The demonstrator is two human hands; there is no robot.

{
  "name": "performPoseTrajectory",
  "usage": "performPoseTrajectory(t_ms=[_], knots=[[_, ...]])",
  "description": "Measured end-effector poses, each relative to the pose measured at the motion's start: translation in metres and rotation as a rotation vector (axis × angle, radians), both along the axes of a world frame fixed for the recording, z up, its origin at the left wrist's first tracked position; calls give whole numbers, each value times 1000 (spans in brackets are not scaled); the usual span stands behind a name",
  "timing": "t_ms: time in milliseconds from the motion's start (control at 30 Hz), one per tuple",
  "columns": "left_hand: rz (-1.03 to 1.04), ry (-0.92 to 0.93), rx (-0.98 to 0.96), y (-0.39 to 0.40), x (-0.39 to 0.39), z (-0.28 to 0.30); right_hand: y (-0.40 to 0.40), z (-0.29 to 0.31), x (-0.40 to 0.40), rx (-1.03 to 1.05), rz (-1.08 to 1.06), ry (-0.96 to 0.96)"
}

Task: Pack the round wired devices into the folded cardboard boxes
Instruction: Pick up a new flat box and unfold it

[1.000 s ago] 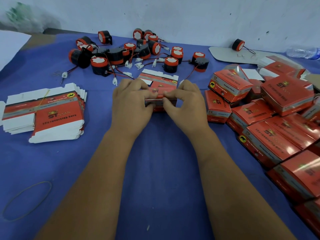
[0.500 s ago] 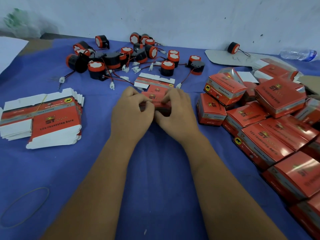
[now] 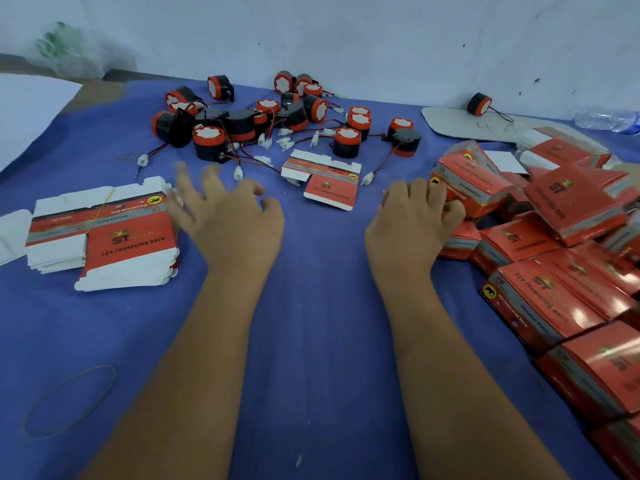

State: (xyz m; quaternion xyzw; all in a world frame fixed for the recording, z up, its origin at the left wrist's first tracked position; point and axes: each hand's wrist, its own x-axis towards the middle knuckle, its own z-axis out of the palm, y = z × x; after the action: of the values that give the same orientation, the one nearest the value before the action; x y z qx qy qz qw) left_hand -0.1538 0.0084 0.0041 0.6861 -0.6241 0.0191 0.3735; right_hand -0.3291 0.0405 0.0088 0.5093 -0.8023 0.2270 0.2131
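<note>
My hands have parted: right hand (image 3: 414, 223) now grips the packed box (image 3: 450, 199) against the finished pile (image 3: 561, 271). Left hand (image 3: 225, 216), fingers spread and empty, reaches toward the flat box stack (image 3: 104, 237). Unpacked devices (image 3: 277, 119) wait beyond; next cycle likely starts.

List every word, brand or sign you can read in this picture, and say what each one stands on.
"ST": brand on the top flat carton of the stack of flat cartons, on the loose flat carton and the packed boxes.
"12V reversing horn", roughly: line under that brand; blurred, so uncertain.
Yellow round animal emblem: a sign, no words.
Other small print: too blurred to read.
</note>
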Motion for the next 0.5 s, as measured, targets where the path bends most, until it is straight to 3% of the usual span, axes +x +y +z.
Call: performPoseTrajectory(t_ms=[133,200,367,500], knots=[[92,-133,452,-2,16,2,1,-1,2,11,4,9],[44,-230,519,-1,11,1,2,-2,7,3,97,28],[-115,-377,402,9,-17,4,1,-6,34,-17,399,18],[-294,-236,121,11,-20,7,-5,-8,42,-11,619,-182]])
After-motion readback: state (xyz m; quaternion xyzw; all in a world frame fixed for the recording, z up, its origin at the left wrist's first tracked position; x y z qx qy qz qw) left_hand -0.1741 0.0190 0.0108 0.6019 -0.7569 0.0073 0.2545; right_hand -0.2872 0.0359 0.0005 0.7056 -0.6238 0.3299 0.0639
